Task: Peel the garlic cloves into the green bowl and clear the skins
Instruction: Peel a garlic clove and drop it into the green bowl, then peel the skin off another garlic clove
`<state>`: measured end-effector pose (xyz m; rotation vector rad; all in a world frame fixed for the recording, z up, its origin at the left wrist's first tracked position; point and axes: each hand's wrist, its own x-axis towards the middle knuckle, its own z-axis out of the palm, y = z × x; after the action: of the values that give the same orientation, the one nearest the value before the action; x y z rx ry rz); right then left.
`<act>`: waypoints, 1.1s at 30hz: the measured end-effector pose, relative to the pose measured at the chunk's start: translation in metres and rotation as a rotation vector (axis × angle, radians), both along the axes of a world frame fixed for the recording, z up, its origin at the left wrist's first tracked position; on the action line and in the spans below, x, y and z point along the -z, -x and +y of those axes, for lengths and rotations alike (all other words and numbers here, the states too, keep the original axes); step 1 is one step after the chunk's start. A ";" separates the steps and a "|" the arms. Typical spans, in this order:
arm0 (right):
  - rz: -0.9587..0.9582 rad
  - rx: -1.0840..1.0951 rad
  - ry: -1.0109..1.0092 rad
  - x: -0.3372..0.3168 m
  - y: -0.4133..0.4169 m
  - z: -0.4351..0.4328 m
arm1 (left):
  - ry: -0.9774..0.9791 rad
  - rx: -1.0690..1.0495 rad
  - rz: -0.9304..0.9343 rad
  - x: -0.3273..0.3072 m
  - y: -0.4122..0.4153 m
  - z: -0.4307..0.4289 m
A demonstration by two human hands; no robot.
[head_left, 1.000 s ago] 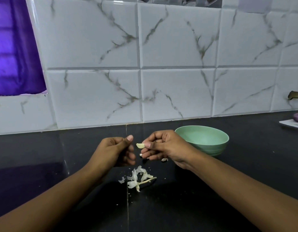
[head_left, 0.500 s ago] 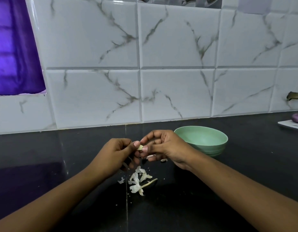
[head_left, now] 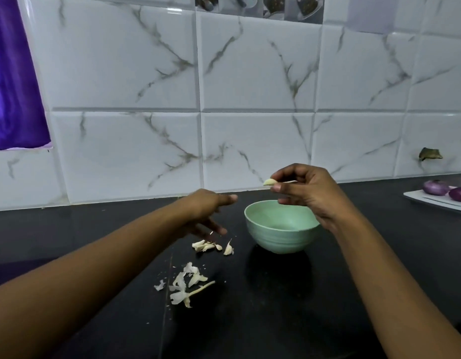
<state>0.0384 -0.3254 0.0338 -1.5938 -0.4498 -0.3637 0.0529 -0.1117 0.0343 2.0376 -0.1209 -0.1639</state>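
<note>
Mid-frame, the right hand (head_left: pixel 310 196) pinches a peeled garlic clove (head_left: pixel 270 182) above the green bowl (head_left: pixel 281 242), likely for dropping; the left hand (head_left: pixel 204 211), fingers (head_left: pixel 218 230) loose, hovers over unpeeled cloves (head_left: pixel 211 246) on the worktop (head_left: pixel 276 312).

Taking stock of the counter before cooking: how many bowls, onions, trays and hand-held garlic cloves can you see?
green bowl: 1
purple onions: 2
white tray: 1
garlic clove pinched in the right hand: 1
Total: 5
</note>
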 end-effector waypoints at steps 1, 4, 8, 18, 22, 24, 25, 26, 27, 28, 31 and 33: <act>0.005 0.020 0.008 0.001 -0.002 -0.008 | -0.044 -0.001 0.045 0.003 -0.007 -0.015; 0.028 0.062 0.003 0.006 -0.009 -0.025 | -0.076 0.046 0.129 0.019 -0.024 -0.048; 0.020 0.091 0.065 0.017 -0.015 -0.034 | 0.011 0.061 0.023 0.041 -0.028 -0.061; -0.039 0.102 0.574 0.021 -0.010 -0.035 | -0.277 0.033 -0.560 0.048 0.003 -0.047; -0.026 0.165 0.621 0.022 -0.006 -0.027 | -0.030 0.038 -0.320 0.049 0.000 -0.048; -0.055 0.203 0.572 0.022 -0.002 -0.023 | 0.076 0.027 -0.188 0.050 -0.004 -0.049; -0.085 0.227 0.552 0.018 0.000 -0.022 | 0.133 0.024 -0.134 0.046 -0.007 -0.051; -0.104 0.240 0.532 0.018 0.001 -0.020 | 0.177 0.028 -0.079 0.045 -0.009 -0.052; -0.118 0.244 0.513 0.018 0.001 -0.018 | 0.215 0.034 -0.032 0.043 -0.010 -0.055; -0.132 0.247 0.500 0.019 0.001 -0.016 | 0.248 0.043 0.007 0.043 -0.011 -0.056; -0.154 0.255 0.514 0.023 -0.002 -0.009 | 0.330 0.045 0.088 0.043 -0.010 -0.064; -0.214 0.286 0.518 0.026 -0.005 -0.005 | 0.354 0.040 0.111 0.042 -0.007 -0.064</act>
<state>0.0433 -0.3302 0.0076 -2.1440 -0.5057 -0.6799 0.0603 -0.1762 -0.0079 1.6704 -0.1124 -0.2615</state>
